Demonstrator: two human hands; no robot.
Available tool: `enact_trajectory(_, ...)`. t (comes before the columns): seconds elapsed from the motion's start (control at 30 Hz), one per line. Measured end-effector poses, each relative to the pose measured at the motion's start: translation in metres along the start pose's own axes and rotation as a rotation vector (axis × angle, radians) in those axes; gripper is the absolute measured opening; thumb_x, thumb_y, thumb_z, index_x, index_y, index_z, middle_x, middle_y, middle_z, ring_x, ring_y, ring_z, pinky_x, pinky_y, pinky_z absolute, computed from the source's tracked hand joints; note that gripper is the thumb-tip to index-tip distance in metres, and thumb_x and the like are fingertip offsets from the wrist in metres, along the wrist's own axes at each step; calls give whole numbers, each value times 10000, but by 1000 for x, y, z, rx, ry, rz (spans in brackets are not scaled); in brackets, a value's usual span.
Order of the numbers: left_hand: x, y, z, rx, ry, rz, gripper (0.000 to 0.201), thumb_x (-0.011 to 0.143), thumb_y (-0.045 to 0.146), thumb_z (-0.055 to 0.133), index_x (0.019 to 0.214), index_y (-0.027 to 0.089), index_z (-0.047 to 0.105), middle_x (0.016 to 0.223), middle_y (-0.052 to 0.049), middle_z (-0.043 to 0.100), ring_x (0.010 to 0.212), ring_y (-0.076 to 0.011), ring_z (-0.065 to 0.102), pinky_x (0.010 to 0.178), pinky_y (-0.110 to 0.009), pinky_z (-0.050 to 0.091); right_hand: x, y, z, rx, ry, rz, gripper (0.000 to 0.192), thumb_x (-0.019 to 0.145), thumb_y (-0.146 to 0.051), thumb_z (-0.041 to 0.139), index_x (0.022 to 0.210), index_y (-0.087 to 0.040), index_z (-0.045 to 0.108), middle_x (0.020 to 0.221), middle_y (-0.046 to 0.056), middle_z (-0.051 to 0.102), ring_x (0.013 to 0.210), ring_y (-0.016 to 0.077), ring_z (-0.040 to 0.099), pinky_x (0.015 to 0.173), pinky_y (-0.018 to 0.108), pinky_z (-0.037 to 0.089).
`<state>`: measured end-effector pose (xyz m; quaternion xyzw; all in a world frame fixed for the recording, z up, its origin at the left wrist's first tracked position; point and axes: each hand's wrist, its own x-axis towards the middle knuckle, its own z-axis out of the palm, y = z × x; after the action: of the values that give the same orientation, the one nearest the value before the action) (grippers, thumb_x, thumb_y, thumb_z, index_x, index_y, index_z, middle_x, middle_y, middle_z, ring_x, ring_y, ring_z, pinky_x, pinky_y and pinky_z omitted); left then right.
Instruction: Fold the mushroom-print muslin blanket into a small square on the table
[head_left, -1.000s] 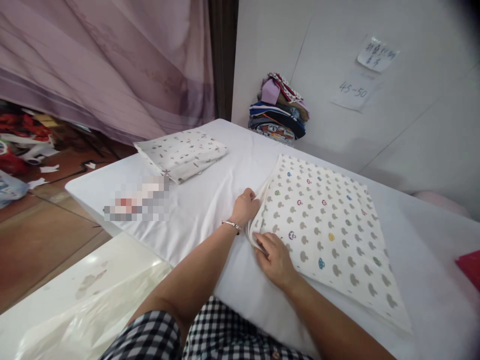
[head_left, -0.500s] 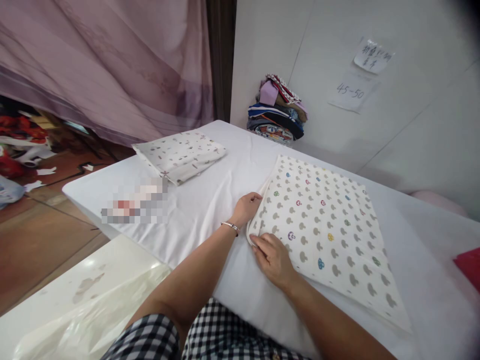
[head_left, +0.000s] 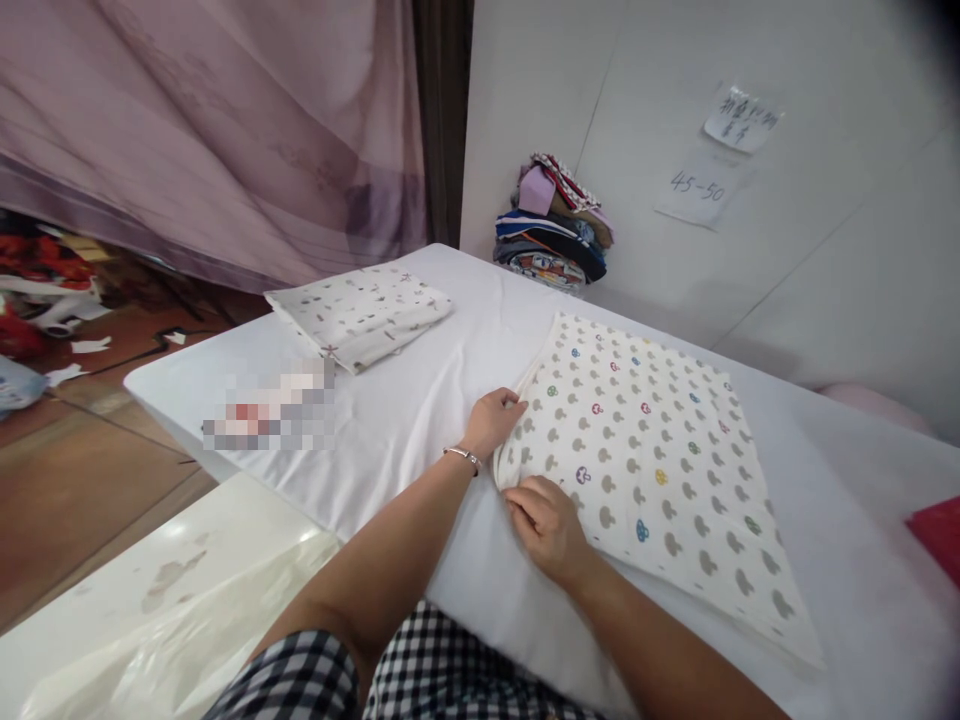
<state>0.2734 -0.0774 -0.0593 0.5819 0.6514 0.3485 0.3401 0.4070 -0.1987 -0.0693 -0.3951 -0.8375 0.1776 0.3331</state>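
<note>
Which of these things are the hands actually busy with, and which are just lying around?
In hand:
- mushroom-print cloth, pinched at its near left edge
- left hand and right hand, both with a grip on that edge

Lying about:
- folded patterned cloth, apart on the white sheet
- pile of clothes by the wall
- paper notes
- red item

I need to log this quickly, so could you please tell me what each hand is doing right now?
Left hand: closed on the mushroom-print cloth edge.
Right hand: pinching the cloth's near corner.
</note>
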Motion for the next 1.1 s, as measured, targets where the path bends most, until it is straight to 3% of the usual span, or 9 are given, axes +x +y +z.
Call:
enact_trajectory(0.1,2,-2,2,13,20,5,144,751,299,571,837,214,651,759,8,645,698,-136,564,660,-236,407,0,2,2,14,-34,-4,229,868,-120,410,881,-192,627,741,37,534,715,157,497,636,287,401)
enact_trajectory(0.37,3,-4,3,73,20,-20,228,765,206,531,965,213,640,857,-14,672,791,-155,598,727,-244,434,2,1,1,53,-47,4,213,855,-129,440,869,-201,640,742,33,562,712,150,515,643,280,426)
enact_trajectory(0.5,2,-5,3,108,29,38,258,782,197,499,1011,191,615,885,-41,673,812,-169,603,745,-258,438,3,-4,-6,151,-64,120,191,835,-143,483,863,-221,655,765,18,588,716,139,544,658,272,458)
enact_trajectory(0.67,1,-4,2,206,16,56,262,787,186,488,1026,190,595,885,-61,675,824,-186,613,738,-271,437,15,-5,-35,307,-189,267,198,848,-200,488,887,-237,678,837,14,625,732,130,592,608,245,497)
enact_trajectory(0.8,1,-2,0,231,5,48,249,784,171,472,1005,176,587,873,-74,674,820,-195,615,727,-280,433,50,20,-53,132,-130,286,263,850,-262,484,1051,-242,653,1133,51,606,999,180,585,668,267,523)
enact_trajectory(0.9,1,-2,-1,227,8,63,233,784,180,469,991,168,577,890,-83,671,824,-197,613,726,-282,429,81,57,-50,-124,-88,272,380,857,-289,481,1217,-204,566,1349,90,475,1241,222,432,898,349,470)
enact_trajectory(1.0,1,-3,-1,246,4,72,218,795,192,465,989,176,564,879,-78,669,811,-195,613,711,-280,424,100,90,-41,-343,-210,266,448,889,-331,443,1301,-158,482,1435,122,370,1336,245,295,1067,436,283)
enact_trajectory(1.1,1,-3,0,274,1,69,211,803,197,464,994,187,553,863,-75,668,804,-199,616,693,-280,419,107,108,-36,-440,-369,291,505,931,-425,353,1357,-157,400,1480,120,292,1374,258,206,1087,480,180)
